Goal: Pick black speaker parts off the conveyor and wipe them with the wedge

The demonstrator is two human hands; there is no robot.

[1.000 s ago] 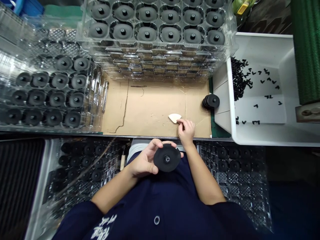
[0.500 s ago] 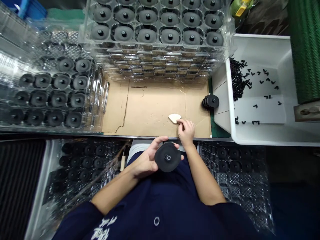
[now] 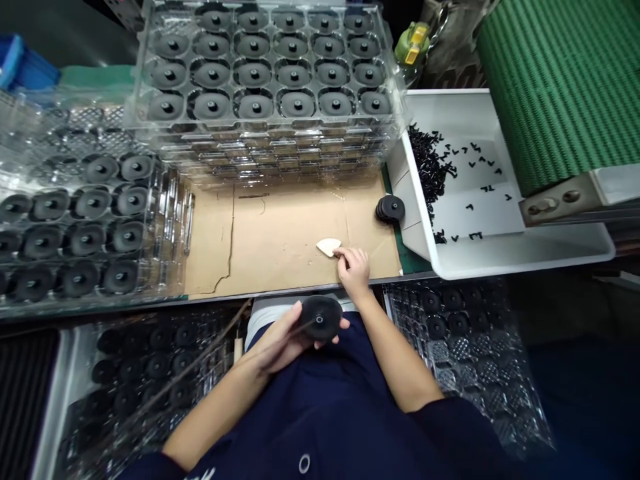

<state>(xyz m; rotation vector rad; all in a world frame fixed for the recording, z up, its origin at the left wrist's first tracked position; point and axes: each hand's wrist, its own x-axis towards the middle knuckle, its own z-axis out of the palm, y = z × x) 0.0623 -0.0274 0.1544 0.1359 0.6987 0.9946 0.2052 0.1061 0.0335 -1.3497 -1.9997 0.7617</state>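
Observation:
My left hand (image 3: 285,343) is closed round a black rubbery disc (image 3: 321,318) with a small stub at its centre, held over my lap just below the table edge. The disc's stub side faces up. Over the cardboard, the fingertips of my right hand (image 3: 355,268) pinch the corner of a flat cream-coloured, fan-shaped piece (image 3: 328,247), which lies on the cardboard or just over it. A short stack of similar black discs (image 3: 390,209) leans near the right end of the cardboard (image 3: 280,233).
Stacked clear trays (image 3: 265,125) of black discs stand at the back, with another tray (image 3: 150,250) on the left. To the right, a white bin (image 3: 445,267) holds small black angled parts (image 3: 435,167). A green ribbed belt (image 3: 565,87) overhangs it. More trays (image 3: 460,373) sit below table level.
My view has swung to the right and tilted up. The disc in my left hand is tipped flatter than before. My right hand stays at the cream piece.

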